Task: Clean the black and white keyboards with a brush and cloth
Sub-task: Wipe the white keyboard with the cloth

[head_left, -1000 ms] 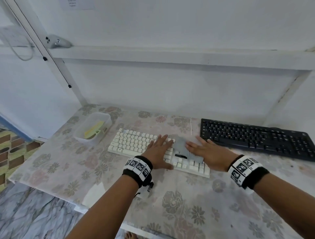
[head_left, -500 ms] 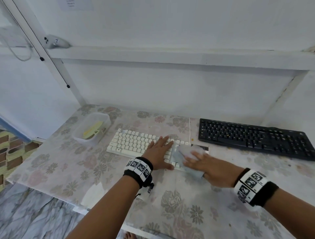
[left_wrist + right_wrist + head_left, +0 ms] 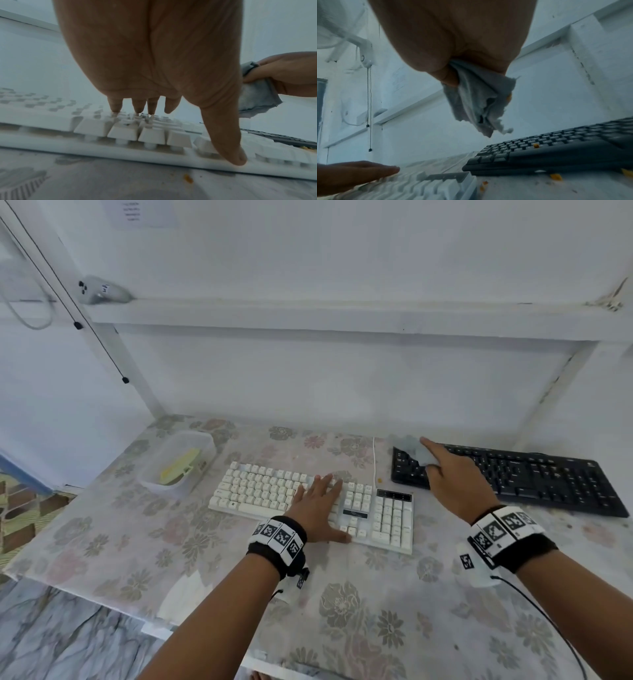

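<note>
The white keyboard lies mid-table, and my left hand rests flat on its keys with straight fingers touching the white keyboard. The black keyboard sits to the right. My right hand grips a bunched grey cloth above the black keyboard's left end. In the right wrist view the grey cloth hangs from my curled fingers, clear of the black keyboard. The grey cloth also shows beside my left thumb.
A clear plastic tub holding a yellow-green brush stands left of the white keyboard. Orange crumbs lie on the floral tablecloth and on the black keys. A wall and shelf close the back.
My right hand lifted the cloth off the white keyboard's right end and carried it right and away, to above the black keyboard's left end. The left hand stayed on the white keys.
</note>
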